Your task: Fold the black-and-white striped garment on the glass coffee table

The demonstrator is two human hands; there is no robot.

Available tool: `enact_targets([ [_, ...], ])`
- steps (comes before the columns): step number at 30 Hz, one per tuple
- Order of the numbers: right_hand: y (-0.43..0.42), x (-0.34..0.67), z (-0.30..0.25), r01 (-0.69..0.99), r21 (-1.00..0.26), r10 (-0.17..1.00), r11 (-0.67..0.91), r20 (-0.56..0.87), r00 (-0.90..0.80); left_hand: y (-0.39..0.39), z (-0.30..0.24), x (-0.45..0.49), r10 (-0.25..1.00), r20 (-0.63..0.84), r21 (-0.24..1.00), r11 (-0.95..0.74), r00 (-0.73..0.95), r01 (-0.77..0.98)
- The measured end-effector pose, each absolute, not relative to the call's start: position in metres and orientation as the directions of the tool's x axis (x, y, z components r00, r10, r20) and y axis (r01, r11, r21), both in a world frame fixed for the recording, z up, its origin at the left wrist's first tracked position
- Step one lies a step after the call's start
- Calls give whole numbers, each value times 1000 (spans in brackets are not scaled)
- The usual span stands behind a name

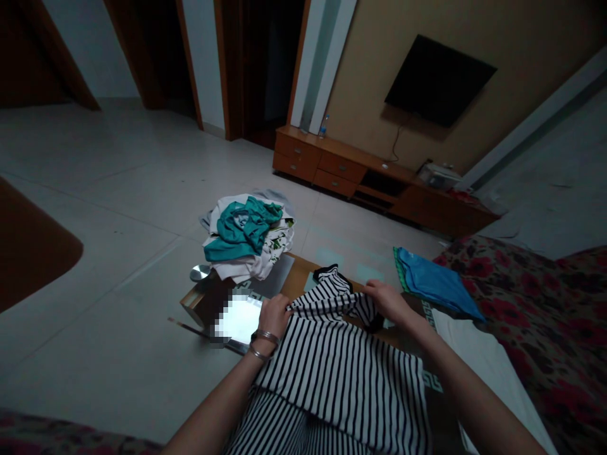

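Low wooden surface point(298, 268), cluttered.
Clothes pile point(246, 237) at far end; striped garment point(332, 366) spread near; blue cloth point(436, 284) right.

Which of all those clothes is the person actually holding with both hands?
The black-and-white striped garment, gripped near its top by the left hand and right hand. The teal top sits on a far pile; the blue cloth lies untouched at right.

Both bare forearms reaching forward from the bottom edge, converging slightly. Left hand point(275, 314) closed in a pinch, knuckles up, thumb tucked beneath, thin bangles circling the wrist. Right hand point(387, 299) level with it and a little apart, palm down, fingers curled and gripping, wrist straight, forearm angled in from the lower right.
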State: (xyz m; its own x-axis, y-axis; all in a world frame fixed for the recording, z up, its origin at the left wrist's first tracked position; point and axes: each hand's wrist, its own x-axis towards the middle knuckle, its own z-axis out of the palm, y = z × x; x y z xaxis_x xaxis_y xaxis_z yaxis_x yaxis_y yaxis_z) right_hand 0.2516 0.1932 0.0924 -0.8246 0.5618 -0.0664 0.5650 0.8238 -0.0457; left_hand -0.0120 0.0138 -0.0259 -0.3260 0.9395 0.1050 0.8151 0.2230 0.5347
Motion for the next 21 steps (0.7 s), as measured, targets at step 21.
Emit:
enact_targets([
  [21,270,189,76,382,78,388,921,-271,-881,14,-22,-12,927,149,595,194,-345,780],
])
